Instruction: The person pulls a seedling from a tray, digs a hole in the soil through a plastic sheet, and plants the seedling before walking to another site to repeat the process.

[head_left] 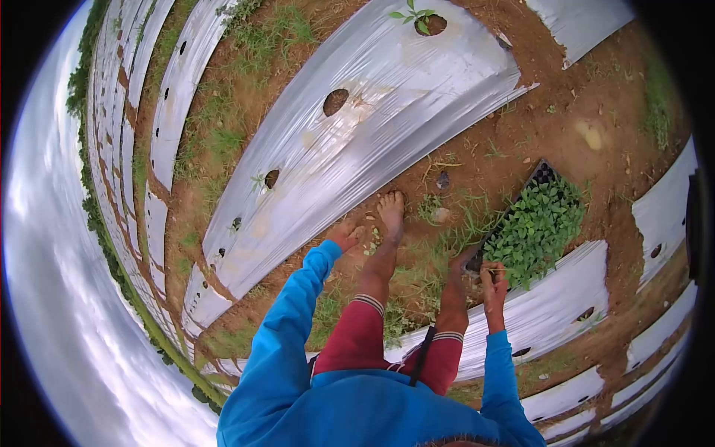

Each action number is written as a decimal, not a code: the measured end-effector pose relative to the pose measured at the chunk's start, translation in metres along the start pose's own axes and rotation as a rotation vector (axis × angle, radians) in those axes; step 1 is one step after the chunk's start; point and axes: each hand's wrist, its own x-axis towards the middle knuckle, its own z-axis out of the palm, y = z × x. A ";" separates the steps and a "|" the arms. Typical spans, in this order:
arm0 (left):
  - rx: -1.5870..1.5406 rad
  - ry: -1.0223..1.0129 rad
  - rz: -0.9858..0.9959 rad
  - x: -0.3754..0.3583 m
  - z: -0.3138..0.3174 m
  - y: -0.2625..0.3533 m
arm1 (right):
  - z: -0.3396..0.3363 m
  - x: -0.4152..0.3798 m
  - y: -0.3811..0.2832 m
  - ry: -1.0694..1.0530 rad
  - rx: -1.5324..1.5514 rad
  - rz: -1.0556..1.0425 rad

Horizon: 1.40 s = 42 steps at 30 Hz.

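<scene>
A black seedling tray (546,173), dense with small green seedlings (542,227), rests on the ground to my right, beside my leg. At its near corner is my right hand (494,287), fingers curled together. A thin brownish line shows at those fingertips, too small to name. My left hand (345,235) reaches down beside my bare foot (390,211), close to the edge of the silver plastic mulch (313,160). Its fingers look loosely stretched out, and I make out nothing held in them.
Round planting holes (336,102) are cut in the mulch. One holds a young plant (412,13) at the far end, and another has a small plant (258,179) beside it. Brown soil and grass tufts (477,223) lie between the beds. More covered rows (179,97) run along the left.
</scene>
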 end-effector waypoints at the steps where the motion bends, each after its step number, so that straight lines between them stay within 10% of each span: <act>1: 0.042 0.034 0.000 0.011 -0.019 -0.011 | 0.017 0.004 -0.002 0.023 0.012 0.015; 5: -0.053 0.071 -0.339 0.091 -0.088 -0.046 | 0.085 0.028 -0.021 -0.061 -0.037 0.055; 16: 0.234 -0.040 -0.315 0.263 -0.166 -0.107 | 0.232 0.086 -0.029 -0.125 -0.035 0.231; 42: 0.201 -0.358 -0.423 0.301 -0.165 -0.131 | 0.345 0.147 -0.046 -0.199 0.040 0.167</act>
